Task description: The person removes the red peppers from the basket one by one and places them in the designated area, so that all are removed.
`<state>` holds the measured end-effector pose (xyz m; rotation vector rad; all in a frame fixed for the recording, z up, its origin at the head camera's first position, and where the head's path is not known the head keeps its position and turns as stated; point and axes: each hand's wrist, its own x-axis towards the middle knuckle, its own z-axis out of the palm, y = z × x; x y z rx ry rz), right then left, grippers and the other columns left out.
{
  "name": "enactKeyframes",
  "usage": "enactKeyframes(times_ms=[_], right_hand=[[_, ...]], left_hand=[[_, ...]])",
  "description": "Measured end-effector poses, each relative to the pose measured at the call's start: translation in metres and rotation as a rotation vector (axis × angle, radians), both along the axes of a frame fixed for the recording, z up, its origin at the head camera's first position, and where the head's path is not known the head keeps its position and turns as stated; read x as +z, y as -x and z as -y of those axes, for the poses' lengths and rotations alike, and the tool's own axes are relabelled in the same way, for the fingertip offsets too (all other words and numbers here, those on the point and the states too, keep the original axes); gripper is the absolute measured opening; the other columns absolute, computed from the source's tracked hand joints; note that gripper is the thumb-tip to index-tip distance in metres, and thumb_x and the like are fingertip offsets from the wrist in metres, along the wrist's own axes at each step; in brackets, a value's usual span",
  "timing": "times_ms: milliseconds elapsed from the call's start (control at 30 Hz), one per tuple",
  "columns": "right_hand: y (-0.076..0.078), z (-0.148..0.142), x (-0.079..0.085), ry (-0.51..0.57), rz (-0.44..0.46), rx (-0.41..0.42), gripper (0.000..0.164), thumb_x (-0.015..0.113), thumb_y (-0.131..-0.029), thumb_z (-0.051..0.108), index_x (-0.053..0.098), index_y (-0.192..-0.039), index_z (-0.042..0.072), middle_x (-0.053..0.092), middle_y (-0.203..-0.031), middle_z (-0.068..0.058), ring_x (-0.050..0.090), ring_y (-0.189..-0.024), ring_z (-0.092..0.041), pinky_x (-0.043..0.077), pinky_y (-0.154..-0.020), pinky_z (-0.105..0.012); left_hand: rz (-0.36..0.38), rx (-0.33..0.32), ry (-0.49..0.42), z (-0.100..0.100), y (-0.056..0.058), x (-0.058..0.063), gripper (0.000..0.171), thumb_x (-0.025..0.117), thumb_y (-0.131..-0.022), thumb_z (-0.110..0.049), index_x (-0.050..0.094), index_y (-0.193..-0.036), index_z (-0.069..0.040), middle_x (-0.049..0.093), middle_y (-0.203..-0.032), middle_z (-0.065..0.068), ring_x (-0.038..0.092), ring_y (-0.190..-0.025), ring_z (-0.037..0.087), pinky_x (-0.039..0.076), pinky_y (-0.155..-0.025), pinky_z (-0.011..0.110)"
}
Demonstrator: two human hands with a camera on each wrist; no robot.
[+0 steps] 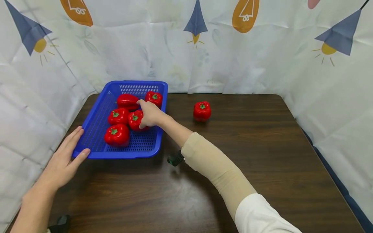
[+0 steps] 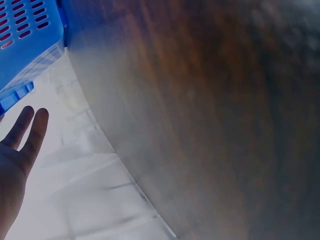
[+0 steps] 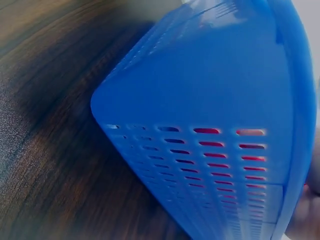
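Note:
A blue plastic basket [image 1: 90, 129] stands at the table's left with several red bell peppers in it, among them a front one [image 1: 117, 136], a middle one [image 1: 118, 116], a back-left one [image 1: 127, 101] and a back-right one [image 1: 154, 97]. My right hand [image 1: 151, 114] reaches over the basket's right rim and grips another bell pepper [image 1: 135, 119], partly hiding it. In the right wrist view the basket wall [image 3: 200, 85] covers most of the work. My left hand [image 1: 62, 161] rests with straight fingers against the basket's front-left corner; in the left wrist view two fingers [image 2: 37, 132] stretch out below the basket.
One more red bell pepper [image 1: 202, 111] stands on the dark wooden table [image 1: 247, 139], right of the basket. A white patterned cloth [image 1: 163, 55] hangs behind and along both sides. A dark wrist device [image 1: 175, 158] hangs under my right forearm.

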<state>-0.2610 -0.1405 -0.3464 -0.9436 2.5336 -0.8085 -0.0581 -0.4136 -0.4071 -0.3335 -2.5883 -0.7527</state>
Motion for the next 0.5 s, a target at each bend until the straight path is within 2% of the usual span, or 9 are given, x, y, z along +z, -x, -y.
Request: enactKeyframes(times_ms=[200, 333, 500], right_hand=[[-0.0044, 0.0062, -0.0043, -0.06, -0.028, 0.013, 0.084, 0.089, -0.081, 0.017, 0.042, -0.15, 0.01, 0.058, -0.14, -0.004, 0.053, -0.125, -0.014, 0.049, -0.098, -0.026], [-0.0049, 0.0066, -0.0056, -0.07, -0.056, 0.031, 0.075, 0.088, -0.082, 0.021, 0.048, -0.144, 0.01, 0.06, -0.133, -0.003, 0.054, -0.118, -0.014, 0.049, -0.097, -0.025], [-0.0034, 0.005, -0.0059, -0.06, -0.078, 0.057, 0.072, 0.087, -0.083, 0.026, 0.05, -0.142, 0.009, 0.061, -0.13, -0.003, 0.055, -0.115, -0.013, 0.049, -0.095, -0.024]], left_hand=[[0.017, 0.006, 0.004, 0.0001, -0.0016, 0.0008, 0.064, 0.062, -0.1, -0.011, 0.037, -0.159, -0.003, 0.029, -0.166, 0.013, 0.018, -0.15, 0.003, 0.01, -0.114, 0.016], [0.018, 0.007, 0.004, -0.0002, -0.0013, 0.0008, 0.065, 0.062, -0.1, -0.011, 0.037, -0.159, -0.004, 0.029, -0.166, 0.014, 0.018, -0.15, 0.003, 0.01, -0.114, 0.016], [0.013, 0.012, -0.001, -0.0006, -0.0009, 0.0005, 0.065, 0.062, -0.099, -0.011, 0.037, -0.159, -0.004, 0.03, -0.164, 0.017, 0.018, -0.15, 0.003, 0.01, -0.114, 0.016]])
